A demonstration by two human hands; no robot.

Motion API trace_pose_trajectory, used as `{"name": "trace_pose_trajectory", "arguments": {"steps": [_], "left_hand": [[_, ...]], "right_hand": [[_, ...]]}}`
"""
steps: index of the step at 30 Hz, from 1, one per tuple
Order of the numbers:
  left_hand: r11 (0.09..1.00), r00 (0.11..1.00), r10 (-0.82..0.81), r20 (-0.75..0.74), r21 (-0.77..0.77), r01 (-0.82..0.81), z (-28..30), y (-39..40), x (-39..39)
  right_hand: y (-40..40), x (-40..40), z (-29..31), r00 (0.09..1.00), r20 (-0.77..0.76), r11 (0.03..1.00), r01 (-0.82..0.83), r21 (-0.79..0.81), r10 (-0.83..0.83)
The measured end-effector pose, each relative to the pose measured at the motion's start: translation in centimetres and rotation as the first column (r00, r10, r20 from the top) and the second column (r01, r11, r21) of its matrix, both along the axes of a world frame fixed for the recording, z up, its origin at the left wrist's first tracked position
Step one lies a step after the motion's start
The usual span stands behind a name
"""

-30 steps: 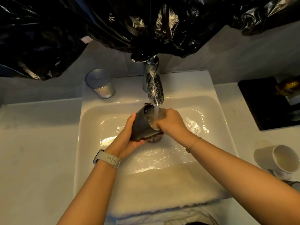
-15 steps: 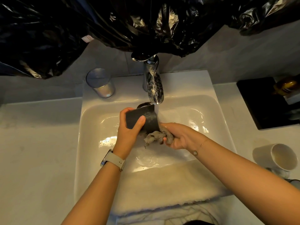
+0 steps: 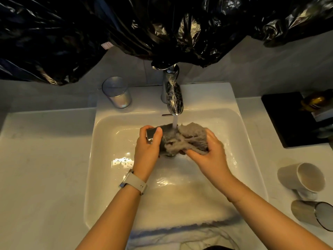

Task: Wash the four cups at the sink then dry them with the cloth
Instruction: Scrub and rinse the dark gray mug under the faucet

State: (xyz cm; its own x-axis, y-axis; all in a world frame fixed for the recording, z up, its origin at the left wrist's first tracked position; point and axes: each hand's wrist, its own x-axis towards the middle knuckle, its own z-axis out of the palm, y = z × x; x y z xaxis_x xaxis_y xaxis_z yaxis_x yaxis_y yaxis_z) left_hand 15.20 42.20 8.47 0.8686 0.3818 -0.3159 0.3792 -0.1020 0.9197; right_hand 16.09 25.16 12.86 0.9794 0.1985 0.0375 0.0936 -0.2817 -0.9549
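Dark grey metal cup (image 3: pixel 156 134) had swung back under chrome tap (image 3: pixel 173 98), stream now hitting it. Left hand (image 3: pixel 146 150) gripped cup; right hand (image 3: pixel 210 156) clutched wet grey scrubbing cloth (image 3: pixel 189 139) against it. Likely rinse-scrub phase, cup 1 of 4 unfinished.

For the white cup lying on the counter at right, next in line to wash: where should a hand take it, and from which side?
Grip the white cup round its body, coming from above with the right hand. It lies on its side, mouth facing right and toward the viewer, so the rounded wall is exposed on top. Another cup lies close in front, so approaching from the near side looks cramped.
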Motion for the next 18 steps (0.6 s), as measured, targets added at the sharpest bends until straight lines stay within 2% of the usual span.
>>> {"name": "trace_pose_trajectory", "arguments": {"steps": [2, 4, 7, 9, 13, 15, 18], "left_hand": [[0.995, 0.999, -0.034, 0.014, 0.095, 0.032, -0.5, -0.9, -0.1], [0.995, 0.999, -0.019, 0.026, 0.103, 0.017, -0.7, -1.7, -0.5], [0.992, 0.999, 0.035, 0.017, 0.124, -0.037, -0.3, -1.4, -0.8], [0.991, 0.998, 0.058, -0.002, 0.120, -0.057, -0.1, -0.7, -0.6], [0.964, 0.989, 0.140, -0.049, -0.221, -0.147, 1.5, 0.1, 0.2], [0.942, 0.994, 0.096, -0.059, -0.318, -0.110, 2.1, -0.5, 0.4], [0.874, 0.991, 0.095, -0.093, -0.469, -0.128, 2.3, -1.0, 0.6]], "right_hand": [[1.3, 0.4, -0.8, 0.991, 0.129, 0.993, -0.027, -0.119, 0.043], [2.2, 1.3, -1.4, 0.980, 0.198, 0.983, 0.026, -0.181, 0.011], [2.7, 1.9, -1.7, 0.986, 0.133, 0.989, 0.116, -0.092, -0.104], [2.3, 1.1, -2.3, 0.994, 0.038, 0.994, 0.104, -0.018, -0.103], [1.2, -2.2, -4.9, 0.992, -0.091, 0.990, -0.097, -0.105, 0.087], [1.5, -2.3, -5.5, 0.988, -0.155, 0.999, -0.016, -0.037, 0.011], [1.8, -1.2, -4.5, 0.926, -0.359, 0.971, 0.185, 0.150, -0.121]]}}
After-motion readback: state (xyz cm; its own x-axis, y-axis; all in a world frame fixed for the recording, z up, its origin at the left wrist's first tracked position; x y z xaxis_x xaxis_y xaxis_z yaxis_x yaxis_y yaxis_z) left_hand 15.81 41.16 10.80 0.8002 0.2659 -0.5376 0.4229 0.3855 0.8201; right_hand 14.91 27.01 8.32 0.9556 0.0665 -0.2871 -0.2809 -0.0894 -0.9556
